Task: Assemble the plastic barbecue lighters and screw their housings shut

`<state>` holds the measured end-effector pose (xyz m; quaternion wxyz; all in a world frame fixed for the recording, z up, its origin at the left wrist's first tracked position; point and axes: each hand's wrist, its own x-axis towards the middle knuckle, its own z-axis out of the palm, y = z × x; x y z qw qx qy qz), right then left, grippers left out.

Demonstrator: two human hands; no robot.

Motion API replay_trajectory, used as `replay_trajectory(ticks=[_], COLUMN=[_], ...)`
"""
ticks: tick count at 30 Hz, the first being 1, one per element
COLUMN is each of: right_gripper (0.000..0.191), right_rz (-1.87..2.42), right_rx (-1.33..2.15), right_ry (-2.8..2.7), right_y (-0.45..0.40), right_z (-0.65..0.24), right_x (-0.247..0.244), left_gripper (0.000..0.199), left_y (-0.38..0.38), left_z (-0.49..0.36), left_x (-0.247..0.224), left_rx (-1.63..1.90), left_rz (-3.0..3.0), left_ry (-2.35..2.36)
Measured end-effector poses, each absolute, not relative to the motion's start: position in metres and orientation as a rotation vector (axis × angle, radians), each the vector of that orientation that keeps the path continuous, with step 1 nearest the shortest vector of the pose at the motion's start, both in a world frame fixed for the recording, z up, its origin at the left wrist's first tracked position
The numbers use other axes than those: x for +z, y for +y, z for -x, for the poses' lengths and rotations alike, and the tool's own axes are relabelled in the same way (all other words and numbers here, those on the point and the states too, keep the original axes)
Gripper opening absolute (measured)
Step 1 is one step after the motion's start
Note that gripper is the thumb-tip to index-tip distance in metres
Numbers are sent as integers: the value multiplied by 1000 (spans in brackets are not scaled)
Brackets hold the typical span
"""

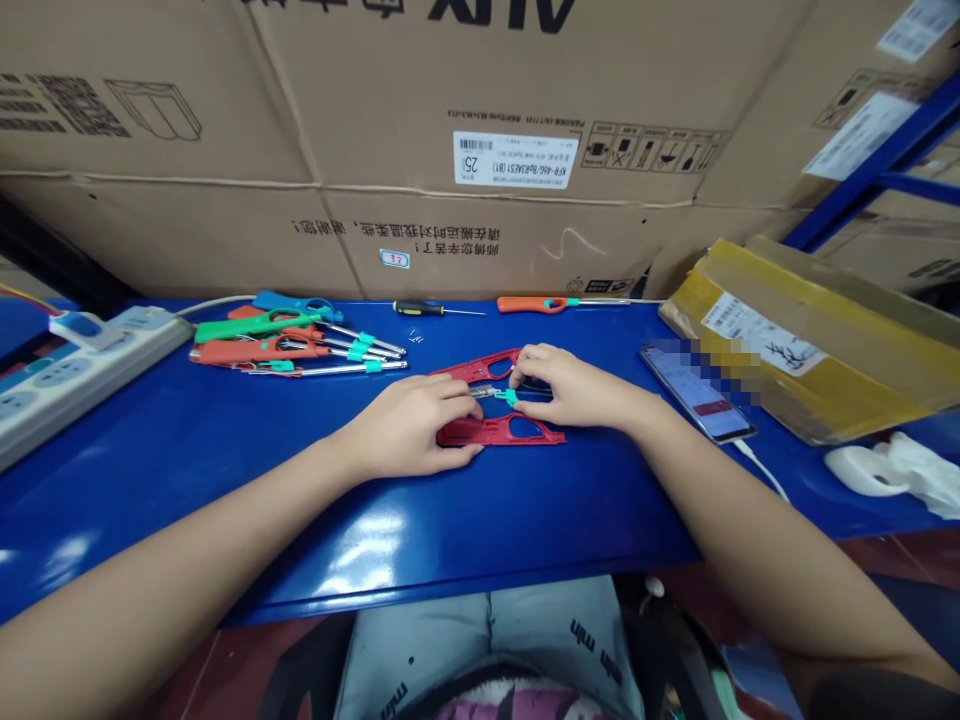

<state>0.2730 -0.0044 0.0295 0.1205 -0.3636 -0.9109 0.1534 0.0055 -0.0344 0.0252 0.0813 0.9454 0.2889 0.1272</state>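
Two red lighter casing halves lie apart on the blue table: the near half (495, 431) and the far half (480, 366). My left hand (420, 425) grips the left end of the near half, its thumb along the lower edge. Those fingers also reach the small metal piece (484, 392) between the halves. My right hand (562, 385) pinches a green trigger piece (508, 396) just right of that metal piece. A dark rod-like part shows under the right fingers, mostly hidden.
Several long-nosed lighters (270, 348) are piled at the left, near a power strip (75, 370). A screwdriver (420, 308), tiny screws (416, 337) and an orange lighter (536, 304) lie at the back. A phone (694, 390) and a taped box (795, 340) are at the right.
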Motion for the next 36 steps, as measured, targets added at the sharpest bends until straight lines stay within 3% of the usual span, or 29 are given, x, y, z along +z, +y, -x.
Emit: replay_trajectory(ticks=[6,18,25,36], right_gripper=[10,17,16,22], right_rz=[1019,932,742,748], right_rx=[561,798,669,665], right_ry=[-2551,-2509,-2412,-2463], right_y=[-8,-24,-26,-31], right_z=[-272,-264,-255,-251], right_x=[41,52,44,42], left_gripper=[35,34,31,22], left_y=[-37,-36,-39,-36], left_z=[-7,-8,-13,-11], left_x=[26,24,21,18], left_rx=[401,570,816,840], left_rz=[-2834,-2870,-2695,-2759], left_ry=[902,914,973,935])
